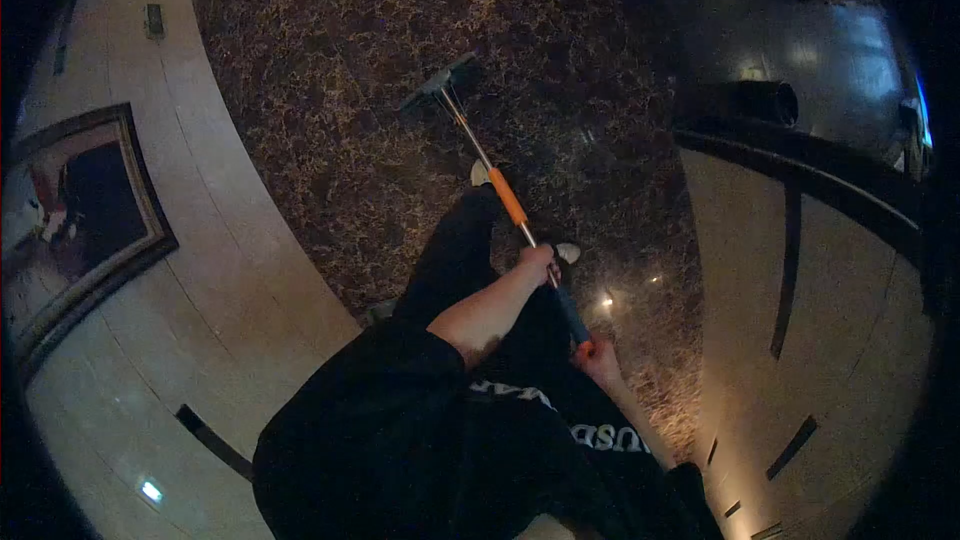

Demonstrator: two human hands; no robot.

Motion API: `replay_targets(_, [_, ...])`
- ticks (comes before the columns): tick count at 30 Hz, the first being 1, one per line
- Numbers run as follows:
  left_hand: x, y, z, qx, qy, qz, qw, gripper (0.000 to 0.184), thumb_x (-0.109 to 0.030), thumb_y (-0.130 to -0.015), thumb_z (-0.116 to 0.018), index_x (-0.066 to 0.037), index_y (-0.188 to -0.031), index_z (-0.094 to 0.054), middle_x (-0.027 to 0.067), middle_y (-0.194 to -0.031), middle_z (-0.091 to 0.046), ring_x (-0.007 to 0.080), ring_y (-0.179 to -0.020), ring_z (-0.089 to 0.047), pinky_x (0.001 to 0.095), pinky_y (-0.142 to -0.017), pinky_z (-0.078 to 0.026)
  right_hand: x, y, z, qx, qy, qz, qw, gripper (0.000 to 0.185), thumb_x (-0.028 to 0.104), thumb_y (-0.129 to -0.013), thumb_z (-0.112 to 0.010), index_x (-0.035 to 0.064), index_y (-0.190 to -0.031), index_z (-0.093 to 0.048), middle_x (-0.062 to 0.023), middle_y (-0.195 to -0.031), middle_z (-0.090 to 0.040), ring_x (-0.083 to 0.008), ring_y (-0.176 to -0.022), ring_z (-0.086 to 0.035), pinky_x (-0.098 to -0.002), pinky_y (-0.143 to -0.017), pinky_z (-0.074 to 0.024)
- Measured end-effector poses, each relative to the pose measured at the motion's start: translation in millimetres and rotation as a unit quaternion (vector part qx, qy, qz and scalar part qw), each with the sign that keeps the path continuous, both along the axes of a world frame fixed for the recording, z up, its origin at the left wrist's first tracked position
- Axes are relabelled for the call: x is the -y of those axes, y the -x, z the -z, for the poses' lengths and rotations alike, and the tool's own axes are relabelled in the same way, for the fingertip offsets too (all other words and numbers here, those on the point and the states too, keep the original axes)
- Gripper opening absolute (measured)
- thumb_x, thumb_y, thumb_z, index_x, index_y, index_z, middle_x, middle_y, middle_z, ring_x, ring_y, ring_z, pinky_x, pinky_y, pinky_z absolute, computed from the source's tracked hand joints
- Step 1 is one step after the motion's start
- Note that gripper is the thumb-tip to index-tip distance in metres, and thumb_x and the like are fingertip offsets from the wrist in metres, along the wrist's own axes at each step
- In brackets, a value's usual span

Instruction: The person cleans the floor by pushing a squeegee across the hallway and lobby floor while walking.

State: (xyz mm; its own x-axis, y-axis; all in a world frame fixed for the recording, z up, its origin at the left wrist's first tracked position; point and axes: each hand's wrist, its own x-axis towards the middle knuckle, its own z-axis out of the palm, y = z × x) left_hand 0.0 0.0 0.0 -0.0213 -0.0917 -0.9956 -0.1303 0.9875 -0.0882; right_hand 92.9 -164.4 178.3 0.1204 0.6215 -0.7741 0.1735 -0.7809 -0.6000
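Head view, hands (540,265) gripping long-handled mop (510,200), patterned floor (330,60)

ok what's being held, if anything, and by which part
A mop, by its pole: left hand partway along, on bare metal, right hand at the end farthest from the mop head.

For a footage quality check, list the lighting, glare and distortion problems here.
Head view: dim overall, the dark mop head low in contrast against the patterned floor; head view: small glare spots on the floor beside the right hand; head view: strong wide-angle distortion, walls bowed and corners black; head view: fine detail soft.
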Motion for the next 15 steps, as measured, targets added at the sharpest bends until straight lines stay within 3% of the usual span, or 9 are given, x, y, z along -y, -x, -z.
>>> replay_targets(2, [3.0, 2.4, -27.2, 0.031, 0.006, 0.000, 0.999, 0.006, -0.006, -0.075, -0.046, -0.003, -0.076, -0.041, 0.0087, -0.049, -0.038, 0.0205, -0.036, -0.039, 0.0396, -0.034, -0.038, -13.4, 2.9, -40.5, -0.011, 0.182, -0.018, 0.983, 0.036, 0.010, -0.072, -0.053, -0.0001, -0.106, -0.048, -0.0102, -0.090, -0.055, -0.0136, -0.082, -0.050, -0.0308, -0.070, -0.0420])
replay_targets(3, [-120.1, -11.3, 21.0, 0.059, -0.102, 0.008, 0.993, 0.007, -0.006, -0.074, -0.046, -0.003, -0.074, -0.041, 0.0084, -0.049, -0.038, 0.0201, -0.036, -0.039, 0.0393, -0.034, -0.038, -95.0, 2.1, 49.0, 0.008, 0.061, 0.001, 0.998, 0.033, 0.010, -0.072, -0.053, -0.0007, -0.103, -0.048, -0.0100, -0.087, -0.056, -0.0147, -0.079, -0.051, -0.0311, -0.068, -0.0424])
replay_targets(6, [-86.1, 45.6, -13.0, 0.011, -0.038, -0.004, 0.999, 0.010, -0.006, -0.072, -0.049, -0.004, -0.069, -0.040, 0.0078, -0.051, -0.038, 0.0194, -0.038, -0.040, 0.0387, -0.035, -0.038, -62.7, 52.7, 17.7, 0.001, 0.061, 0.009, 0.998, 0.027, 0.010, -0.070, -0.053, -0.0022, -0.095, -0.050, -0.0098, -0.079, -0.056, -0.0176, -0.072, -0.054, -0.0308, -0.063, -0.0435])
replay_targets(8, [-73.1, 78.1, -8.1, -0.010, -0.033, -0.004, 0.999, 0.011, -0.008, -0.072, -0.049, -0.005, -0.068, -0.040, 0.0083, -0.052, -0.038, 0.0201, -0.039, -0.041, 0.0392, -0.036, -0.039, -68.9, 81.5, -3.9, 0.060, 0.048, 0.015, 0.997, 0.026, 0.010, -0.069, -0.054, -0.0027, -0.091, -0.050, -0.0100, -0.076, -0.056, -0.0191, -0.070, -0.055, -0.0294, -0.062, -0.0441])
replay_targets(11, [-62.6, 64.9, 6.3, 0.020, -0.035, 0.003, 0.999, 0.013, -0.012, -0.072, -0.051, -0.005, -0.070, -0.039, 0.0097, -0.053, -0.038, 0.0216, -0.041, -0.041, 0.0402, -0.038, -0.040, -39.3, 68.4, 22.9, 0.044, 0.018, -0.048, 0.998, 0.026, 0.013, -0.070, -0.055, -0.0028, -0.089, -0.050, -0.0100, -0.066, -0.054, -0.0214, -0.060, -0.056, -0.0287, -0.056, -0.0456])
replay_targets(14, [-37.1, 63.1, 20.1, 0.060, -0.045, -0.048, 0.996, 0.014, -0.015, -0.075, -0.048, -0.004, -0.071, -0.040, 0.0106, -0.054, -0.040, 0.0221, -0.041, -0.042, 0.0390, -0.039, -0.040, -65.0, 52.0, 12.3, -0.051, 0.227, -0.085, 0.969, 0.025, 0.018, -0.069, -0.058, -0.0022, -0.080, -0.048, -0.0083, -0.056, -0.052, -0.0207, -0.045, -0.053, -0.0318, -0.044, -0.0439])
replay_targets(15, [-31.2, 58.7, 14.8, 0.040, -0.065, -0.046, 0.996, 0.014, -0.015, -0.075, -0.047, -0.003, -0.070, -0.040, 0.0106, -0.054, -0.040, 0.0219, -0.041, -0.042, 0.0382, -0.039, -0.040, -65.6, 50.0, 11.0, -0.074, 0.220, -0.056, 0.971, 0.025, 0.018, -0.070, -0.057, -0.0025, -0.081, -0.049, -0.0085, -0.054, -0.051, -0.0214, -0.042, -0.052, -0.0325, -0.040, -0.0423])
